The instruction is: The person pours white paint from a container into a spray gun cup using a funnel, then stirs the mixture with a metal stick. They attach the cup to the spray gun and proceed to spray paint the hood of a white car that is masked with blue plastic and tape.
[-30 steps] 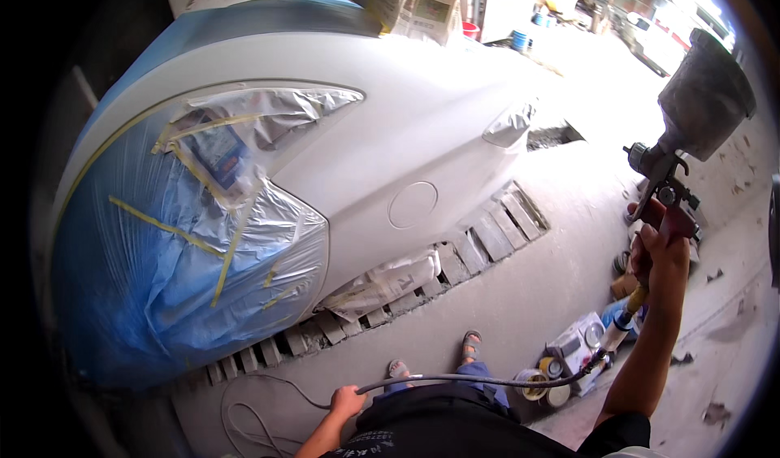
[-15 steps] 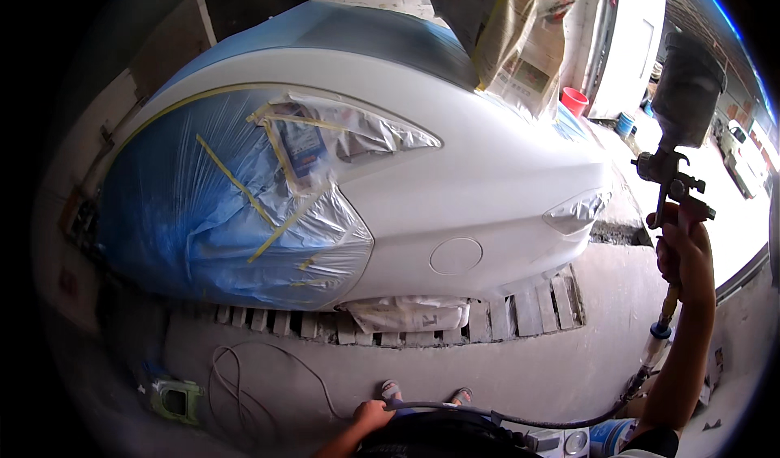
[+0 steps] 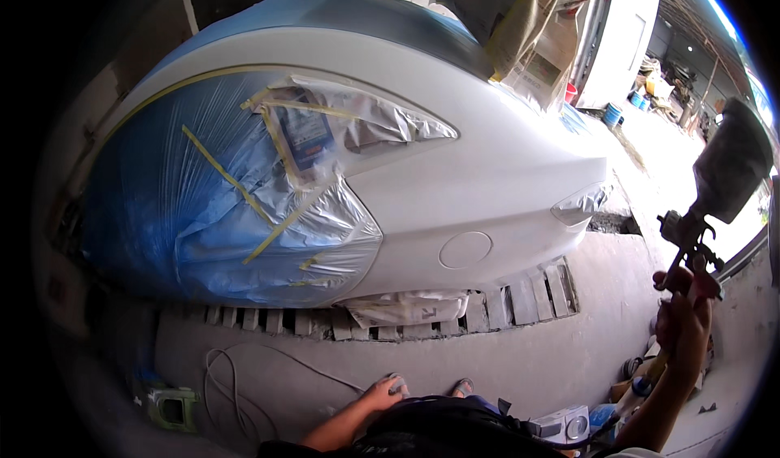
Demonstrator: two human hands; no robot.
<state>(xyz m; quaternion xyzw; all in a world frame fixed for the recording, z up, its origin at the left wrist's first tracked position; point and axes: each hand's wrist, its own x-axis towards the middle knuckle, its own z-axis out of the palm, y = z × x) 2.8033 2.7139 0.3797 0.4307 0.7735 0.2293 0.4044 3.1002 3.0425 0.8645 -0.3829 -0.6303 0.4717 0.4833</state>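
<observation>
My right hand [image 3: 686, 320] is raised at the right, closed around the handle of a spray gun [image 3: 691, 232] with a dark cup on top. The gun is held apart from the car and tilts to the right. Low in front of my body, my left hand [image 3: 380, 395] is closed around the thin air hose [image 3: 317, 369]. Facing me is the white side of a car [image 3: 496, 190]. Blue plastic film [image 3: 211, 190] covers its front part, held with yellow tape. Crinkled masking [image 3: 390, 125] covers the rear side window, and more masking [image 3: 577, 206] covers the tail light.
Floor slats [image 3: 528, 300] run beneath the car. The hose lies in loops [image 3: 236, 393] on the floor beside a green frame-like object [image 3: 172, 408]. Buckets and boxes [image 3: 565, 425] stand by my right side. Paper sheeting [image 3: 536, 44] hangs past the car's rear. A blue bucket [image 3: 612, 114] stands beyond.
The spray gun and my right hand have moved down and to the right, and the gun tilts more. My left hand has shifted slightly up and right. The view has turned a little.
</observation>
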